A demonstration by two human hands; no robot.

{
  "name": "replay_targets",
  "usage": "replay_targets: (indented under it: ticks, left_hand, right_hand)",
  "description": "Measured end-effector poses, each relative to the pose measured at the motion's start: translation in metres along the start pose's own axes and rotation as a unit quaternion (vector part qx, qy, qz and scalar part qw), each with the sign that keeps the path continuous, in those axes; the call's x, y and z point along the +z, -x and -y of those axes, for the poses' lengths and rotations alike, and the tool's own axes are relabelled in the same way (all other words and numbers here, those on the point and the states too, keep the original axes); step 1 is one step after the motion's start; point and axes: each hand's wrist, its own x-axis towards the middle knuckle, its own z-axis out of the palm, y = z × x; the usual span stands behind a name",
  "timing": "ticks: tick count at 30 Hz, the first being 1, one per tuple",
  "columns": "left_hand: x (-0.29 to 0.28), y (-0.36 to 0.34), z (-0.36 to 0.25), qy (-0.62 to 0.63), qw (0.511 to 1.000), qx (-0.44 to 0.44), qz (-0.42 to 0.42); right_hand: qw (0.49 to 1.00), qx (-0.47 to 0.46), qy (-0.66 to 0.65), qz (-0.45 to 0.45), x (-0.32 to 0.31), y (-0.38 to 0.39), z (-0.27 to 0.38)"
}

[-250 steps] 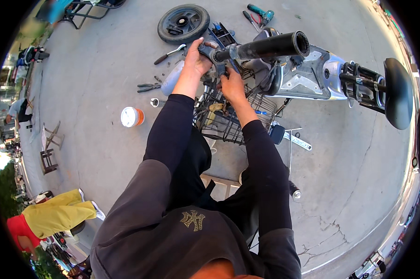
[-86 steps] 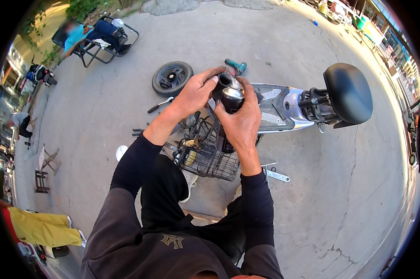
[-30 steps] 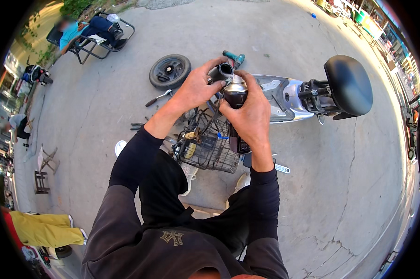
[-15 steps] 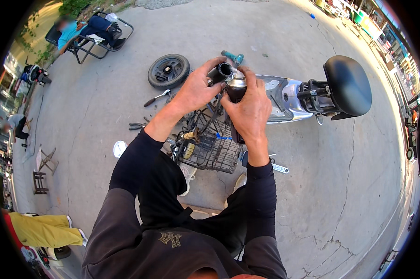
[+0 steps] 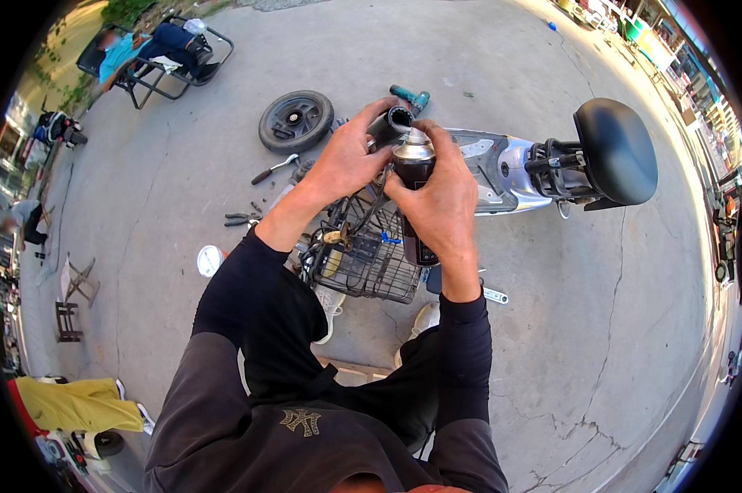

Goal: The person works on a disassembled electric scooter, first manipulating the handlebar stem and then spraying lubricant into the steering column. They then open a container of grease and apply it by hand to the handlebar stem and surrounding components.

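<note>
Black tube (image 5: 390, 125): up in the air, its open end just beside the top of the can; I cannot tell if they touch.
Left hand (image 5: 350, 164): wrapped round the tube, thumb on the near side.
Spray can (image 5: 412, 171): black, with a shiny silver top.
Right hand (image 5: 438, 201): wrapped round the can, one finger up by its top; I cannot tell if it presses.
What could go wrong: spray might bounce back onto the fingers if the aim is off, or the tube might slip if its skin is oily.
Way the tube points: open end up and right; its long axis slants from low left to high right.
Below the hands: a wire basket (image 5: 379, 263) by the silver scooter (image 5: 515, 172).
Past the basket: pliers (image 5: 239, 219), a ratchet (image 5: 275, 169), then a loose wheel (image 5: 295, 122).
Far off: someone lies on a folding chair (image 5: 145, 92).
</note>
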Motion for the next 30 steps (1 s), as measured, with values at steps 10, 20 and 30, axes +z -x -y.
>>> replay_targets:
  ticks: [10,20,30]
  left_hand:
    - [-0.006,0.014,0.009,-0.048,0.998,-0.009,-0.041]
    - [-0.009,0.037,0.027,-0.01,0.997,-0.023,-0.07]
    - [-0.005,0.05,0.036,-0.004,0.994,-0.035,-0.101]
  right_hand:
    - [1.0,0.002,-0.024,-0.018,0.008,-0.003,-0.004]
    - [0.997,0.016,0.068,-0.034,0.007,-0.003,-0.002]
    - [0.995,0.026,0.097,-0.006,0.0,-0.001,0.003]
